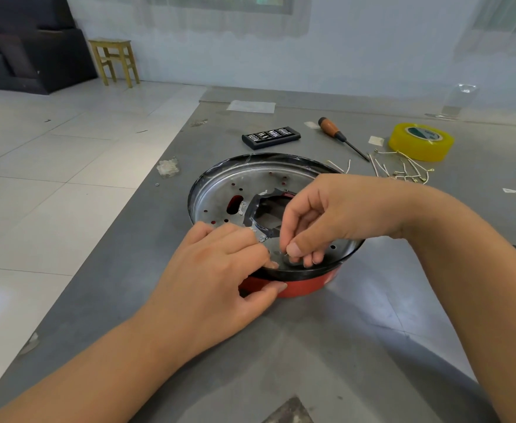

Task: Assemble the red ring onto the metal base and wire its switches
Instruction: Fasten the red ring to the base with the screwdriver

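Red ring (pixel 302 286) mostly hidden, pinched item unclear

1 metal base (pixel 220 190), 1 red ring (pixel 305 285), 1 screwdriver (pixel 339 135), 1 tape roll (pixel 420 141), 1 bit case (pixel 270 137), 1 stool (pixel 114 61), 2 hands (pixel 220 270)

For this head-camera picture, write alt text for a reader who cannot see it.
Two hands work at the near rim of a round metal base seated on a red ring: the right hand pinches something tiny, the left hand grips the rim.
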{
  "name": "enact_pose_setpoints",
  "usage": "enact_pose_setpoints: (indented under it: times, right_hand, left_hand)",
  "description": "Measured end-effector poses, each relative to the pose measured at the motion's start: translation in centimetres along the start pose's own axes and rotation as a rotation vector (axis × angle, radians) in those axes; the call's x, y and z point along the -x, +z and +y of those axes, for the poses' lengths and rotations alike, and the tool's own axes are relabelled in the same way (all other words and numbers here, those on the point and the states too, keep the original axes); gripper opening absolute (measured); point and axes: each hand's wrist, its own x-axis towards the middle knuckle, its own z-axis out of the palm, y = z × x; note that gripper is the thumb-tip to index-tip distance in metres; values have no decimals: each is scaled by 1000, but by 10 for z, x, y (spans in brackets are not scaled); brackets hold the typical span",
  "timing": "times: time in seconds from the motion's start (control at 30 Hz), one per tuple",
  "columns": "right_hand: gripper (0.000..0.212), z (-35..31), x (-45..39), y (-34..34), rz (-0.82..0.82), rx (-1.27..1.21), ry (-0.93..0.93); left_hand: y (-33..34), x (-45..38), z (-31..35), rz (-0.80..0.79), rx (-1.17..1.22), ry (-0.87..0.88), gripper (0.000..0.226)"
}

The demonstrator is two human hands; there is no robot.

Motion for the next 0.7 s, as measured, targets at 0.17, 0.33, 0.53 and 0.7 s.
enact_pose_setpoints:
  times: [0.17,0.33,0.53,0.7]
  right_hand:
    - [4,2,-9,1,-29,102,-7]
    - [4,1,-12,1,-37,143,-10]
    - [3,0,-10,0,-50,152,-4]
    - [5,0,-9,0,-50,159,3]
  left_hand:
    - [-1,-1,-2,-6,17,-7,29]
    - [-1,-1,-4,-7,51,-20,30]
    - [-1,-1,-5,-29,60,-37,29]
    - [-3,-1,-3,-47,57,-43,30]
